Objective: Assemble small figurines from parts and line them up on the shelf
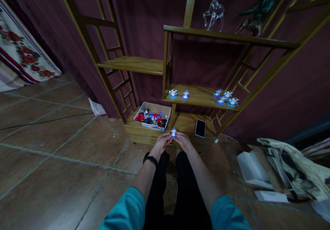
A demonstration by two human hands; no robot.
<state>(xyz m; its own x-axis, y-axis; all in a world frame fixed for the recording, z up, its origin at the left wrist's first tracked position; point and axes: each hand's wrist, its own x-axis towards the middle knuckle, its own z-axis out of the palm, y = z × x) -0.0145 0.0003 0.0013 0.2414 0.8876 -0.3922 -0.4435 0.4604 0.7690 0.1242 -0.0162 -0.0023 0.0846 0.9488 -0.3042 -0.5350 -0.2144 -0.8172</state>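
Note:
Between my two hands a small purple-and-white figurine (174,132) is held upright, in front of the low cabinet. The fingers of my left hand (163,141) close on its left side. From the right, my right hand (183,141) grips it too. Just beyond my left hand stands an open cardboard box (138,121) with red, black and purple figurines in it. On the shelf (198,96) above, a blue-based figurine (173,93) and a purple one (185,95) stand at the left. Several more figurines (221,100) cluster at the right end.
A phone (200,128) lies on the cabinet top at the right. Higher up are a clear glass deer (216,8) and a dark statue (256,17). White boxes (254,170) and a pale cloth bag (296,164) lie on the floor at right. A cable (46,121) crosses the tiles at left.

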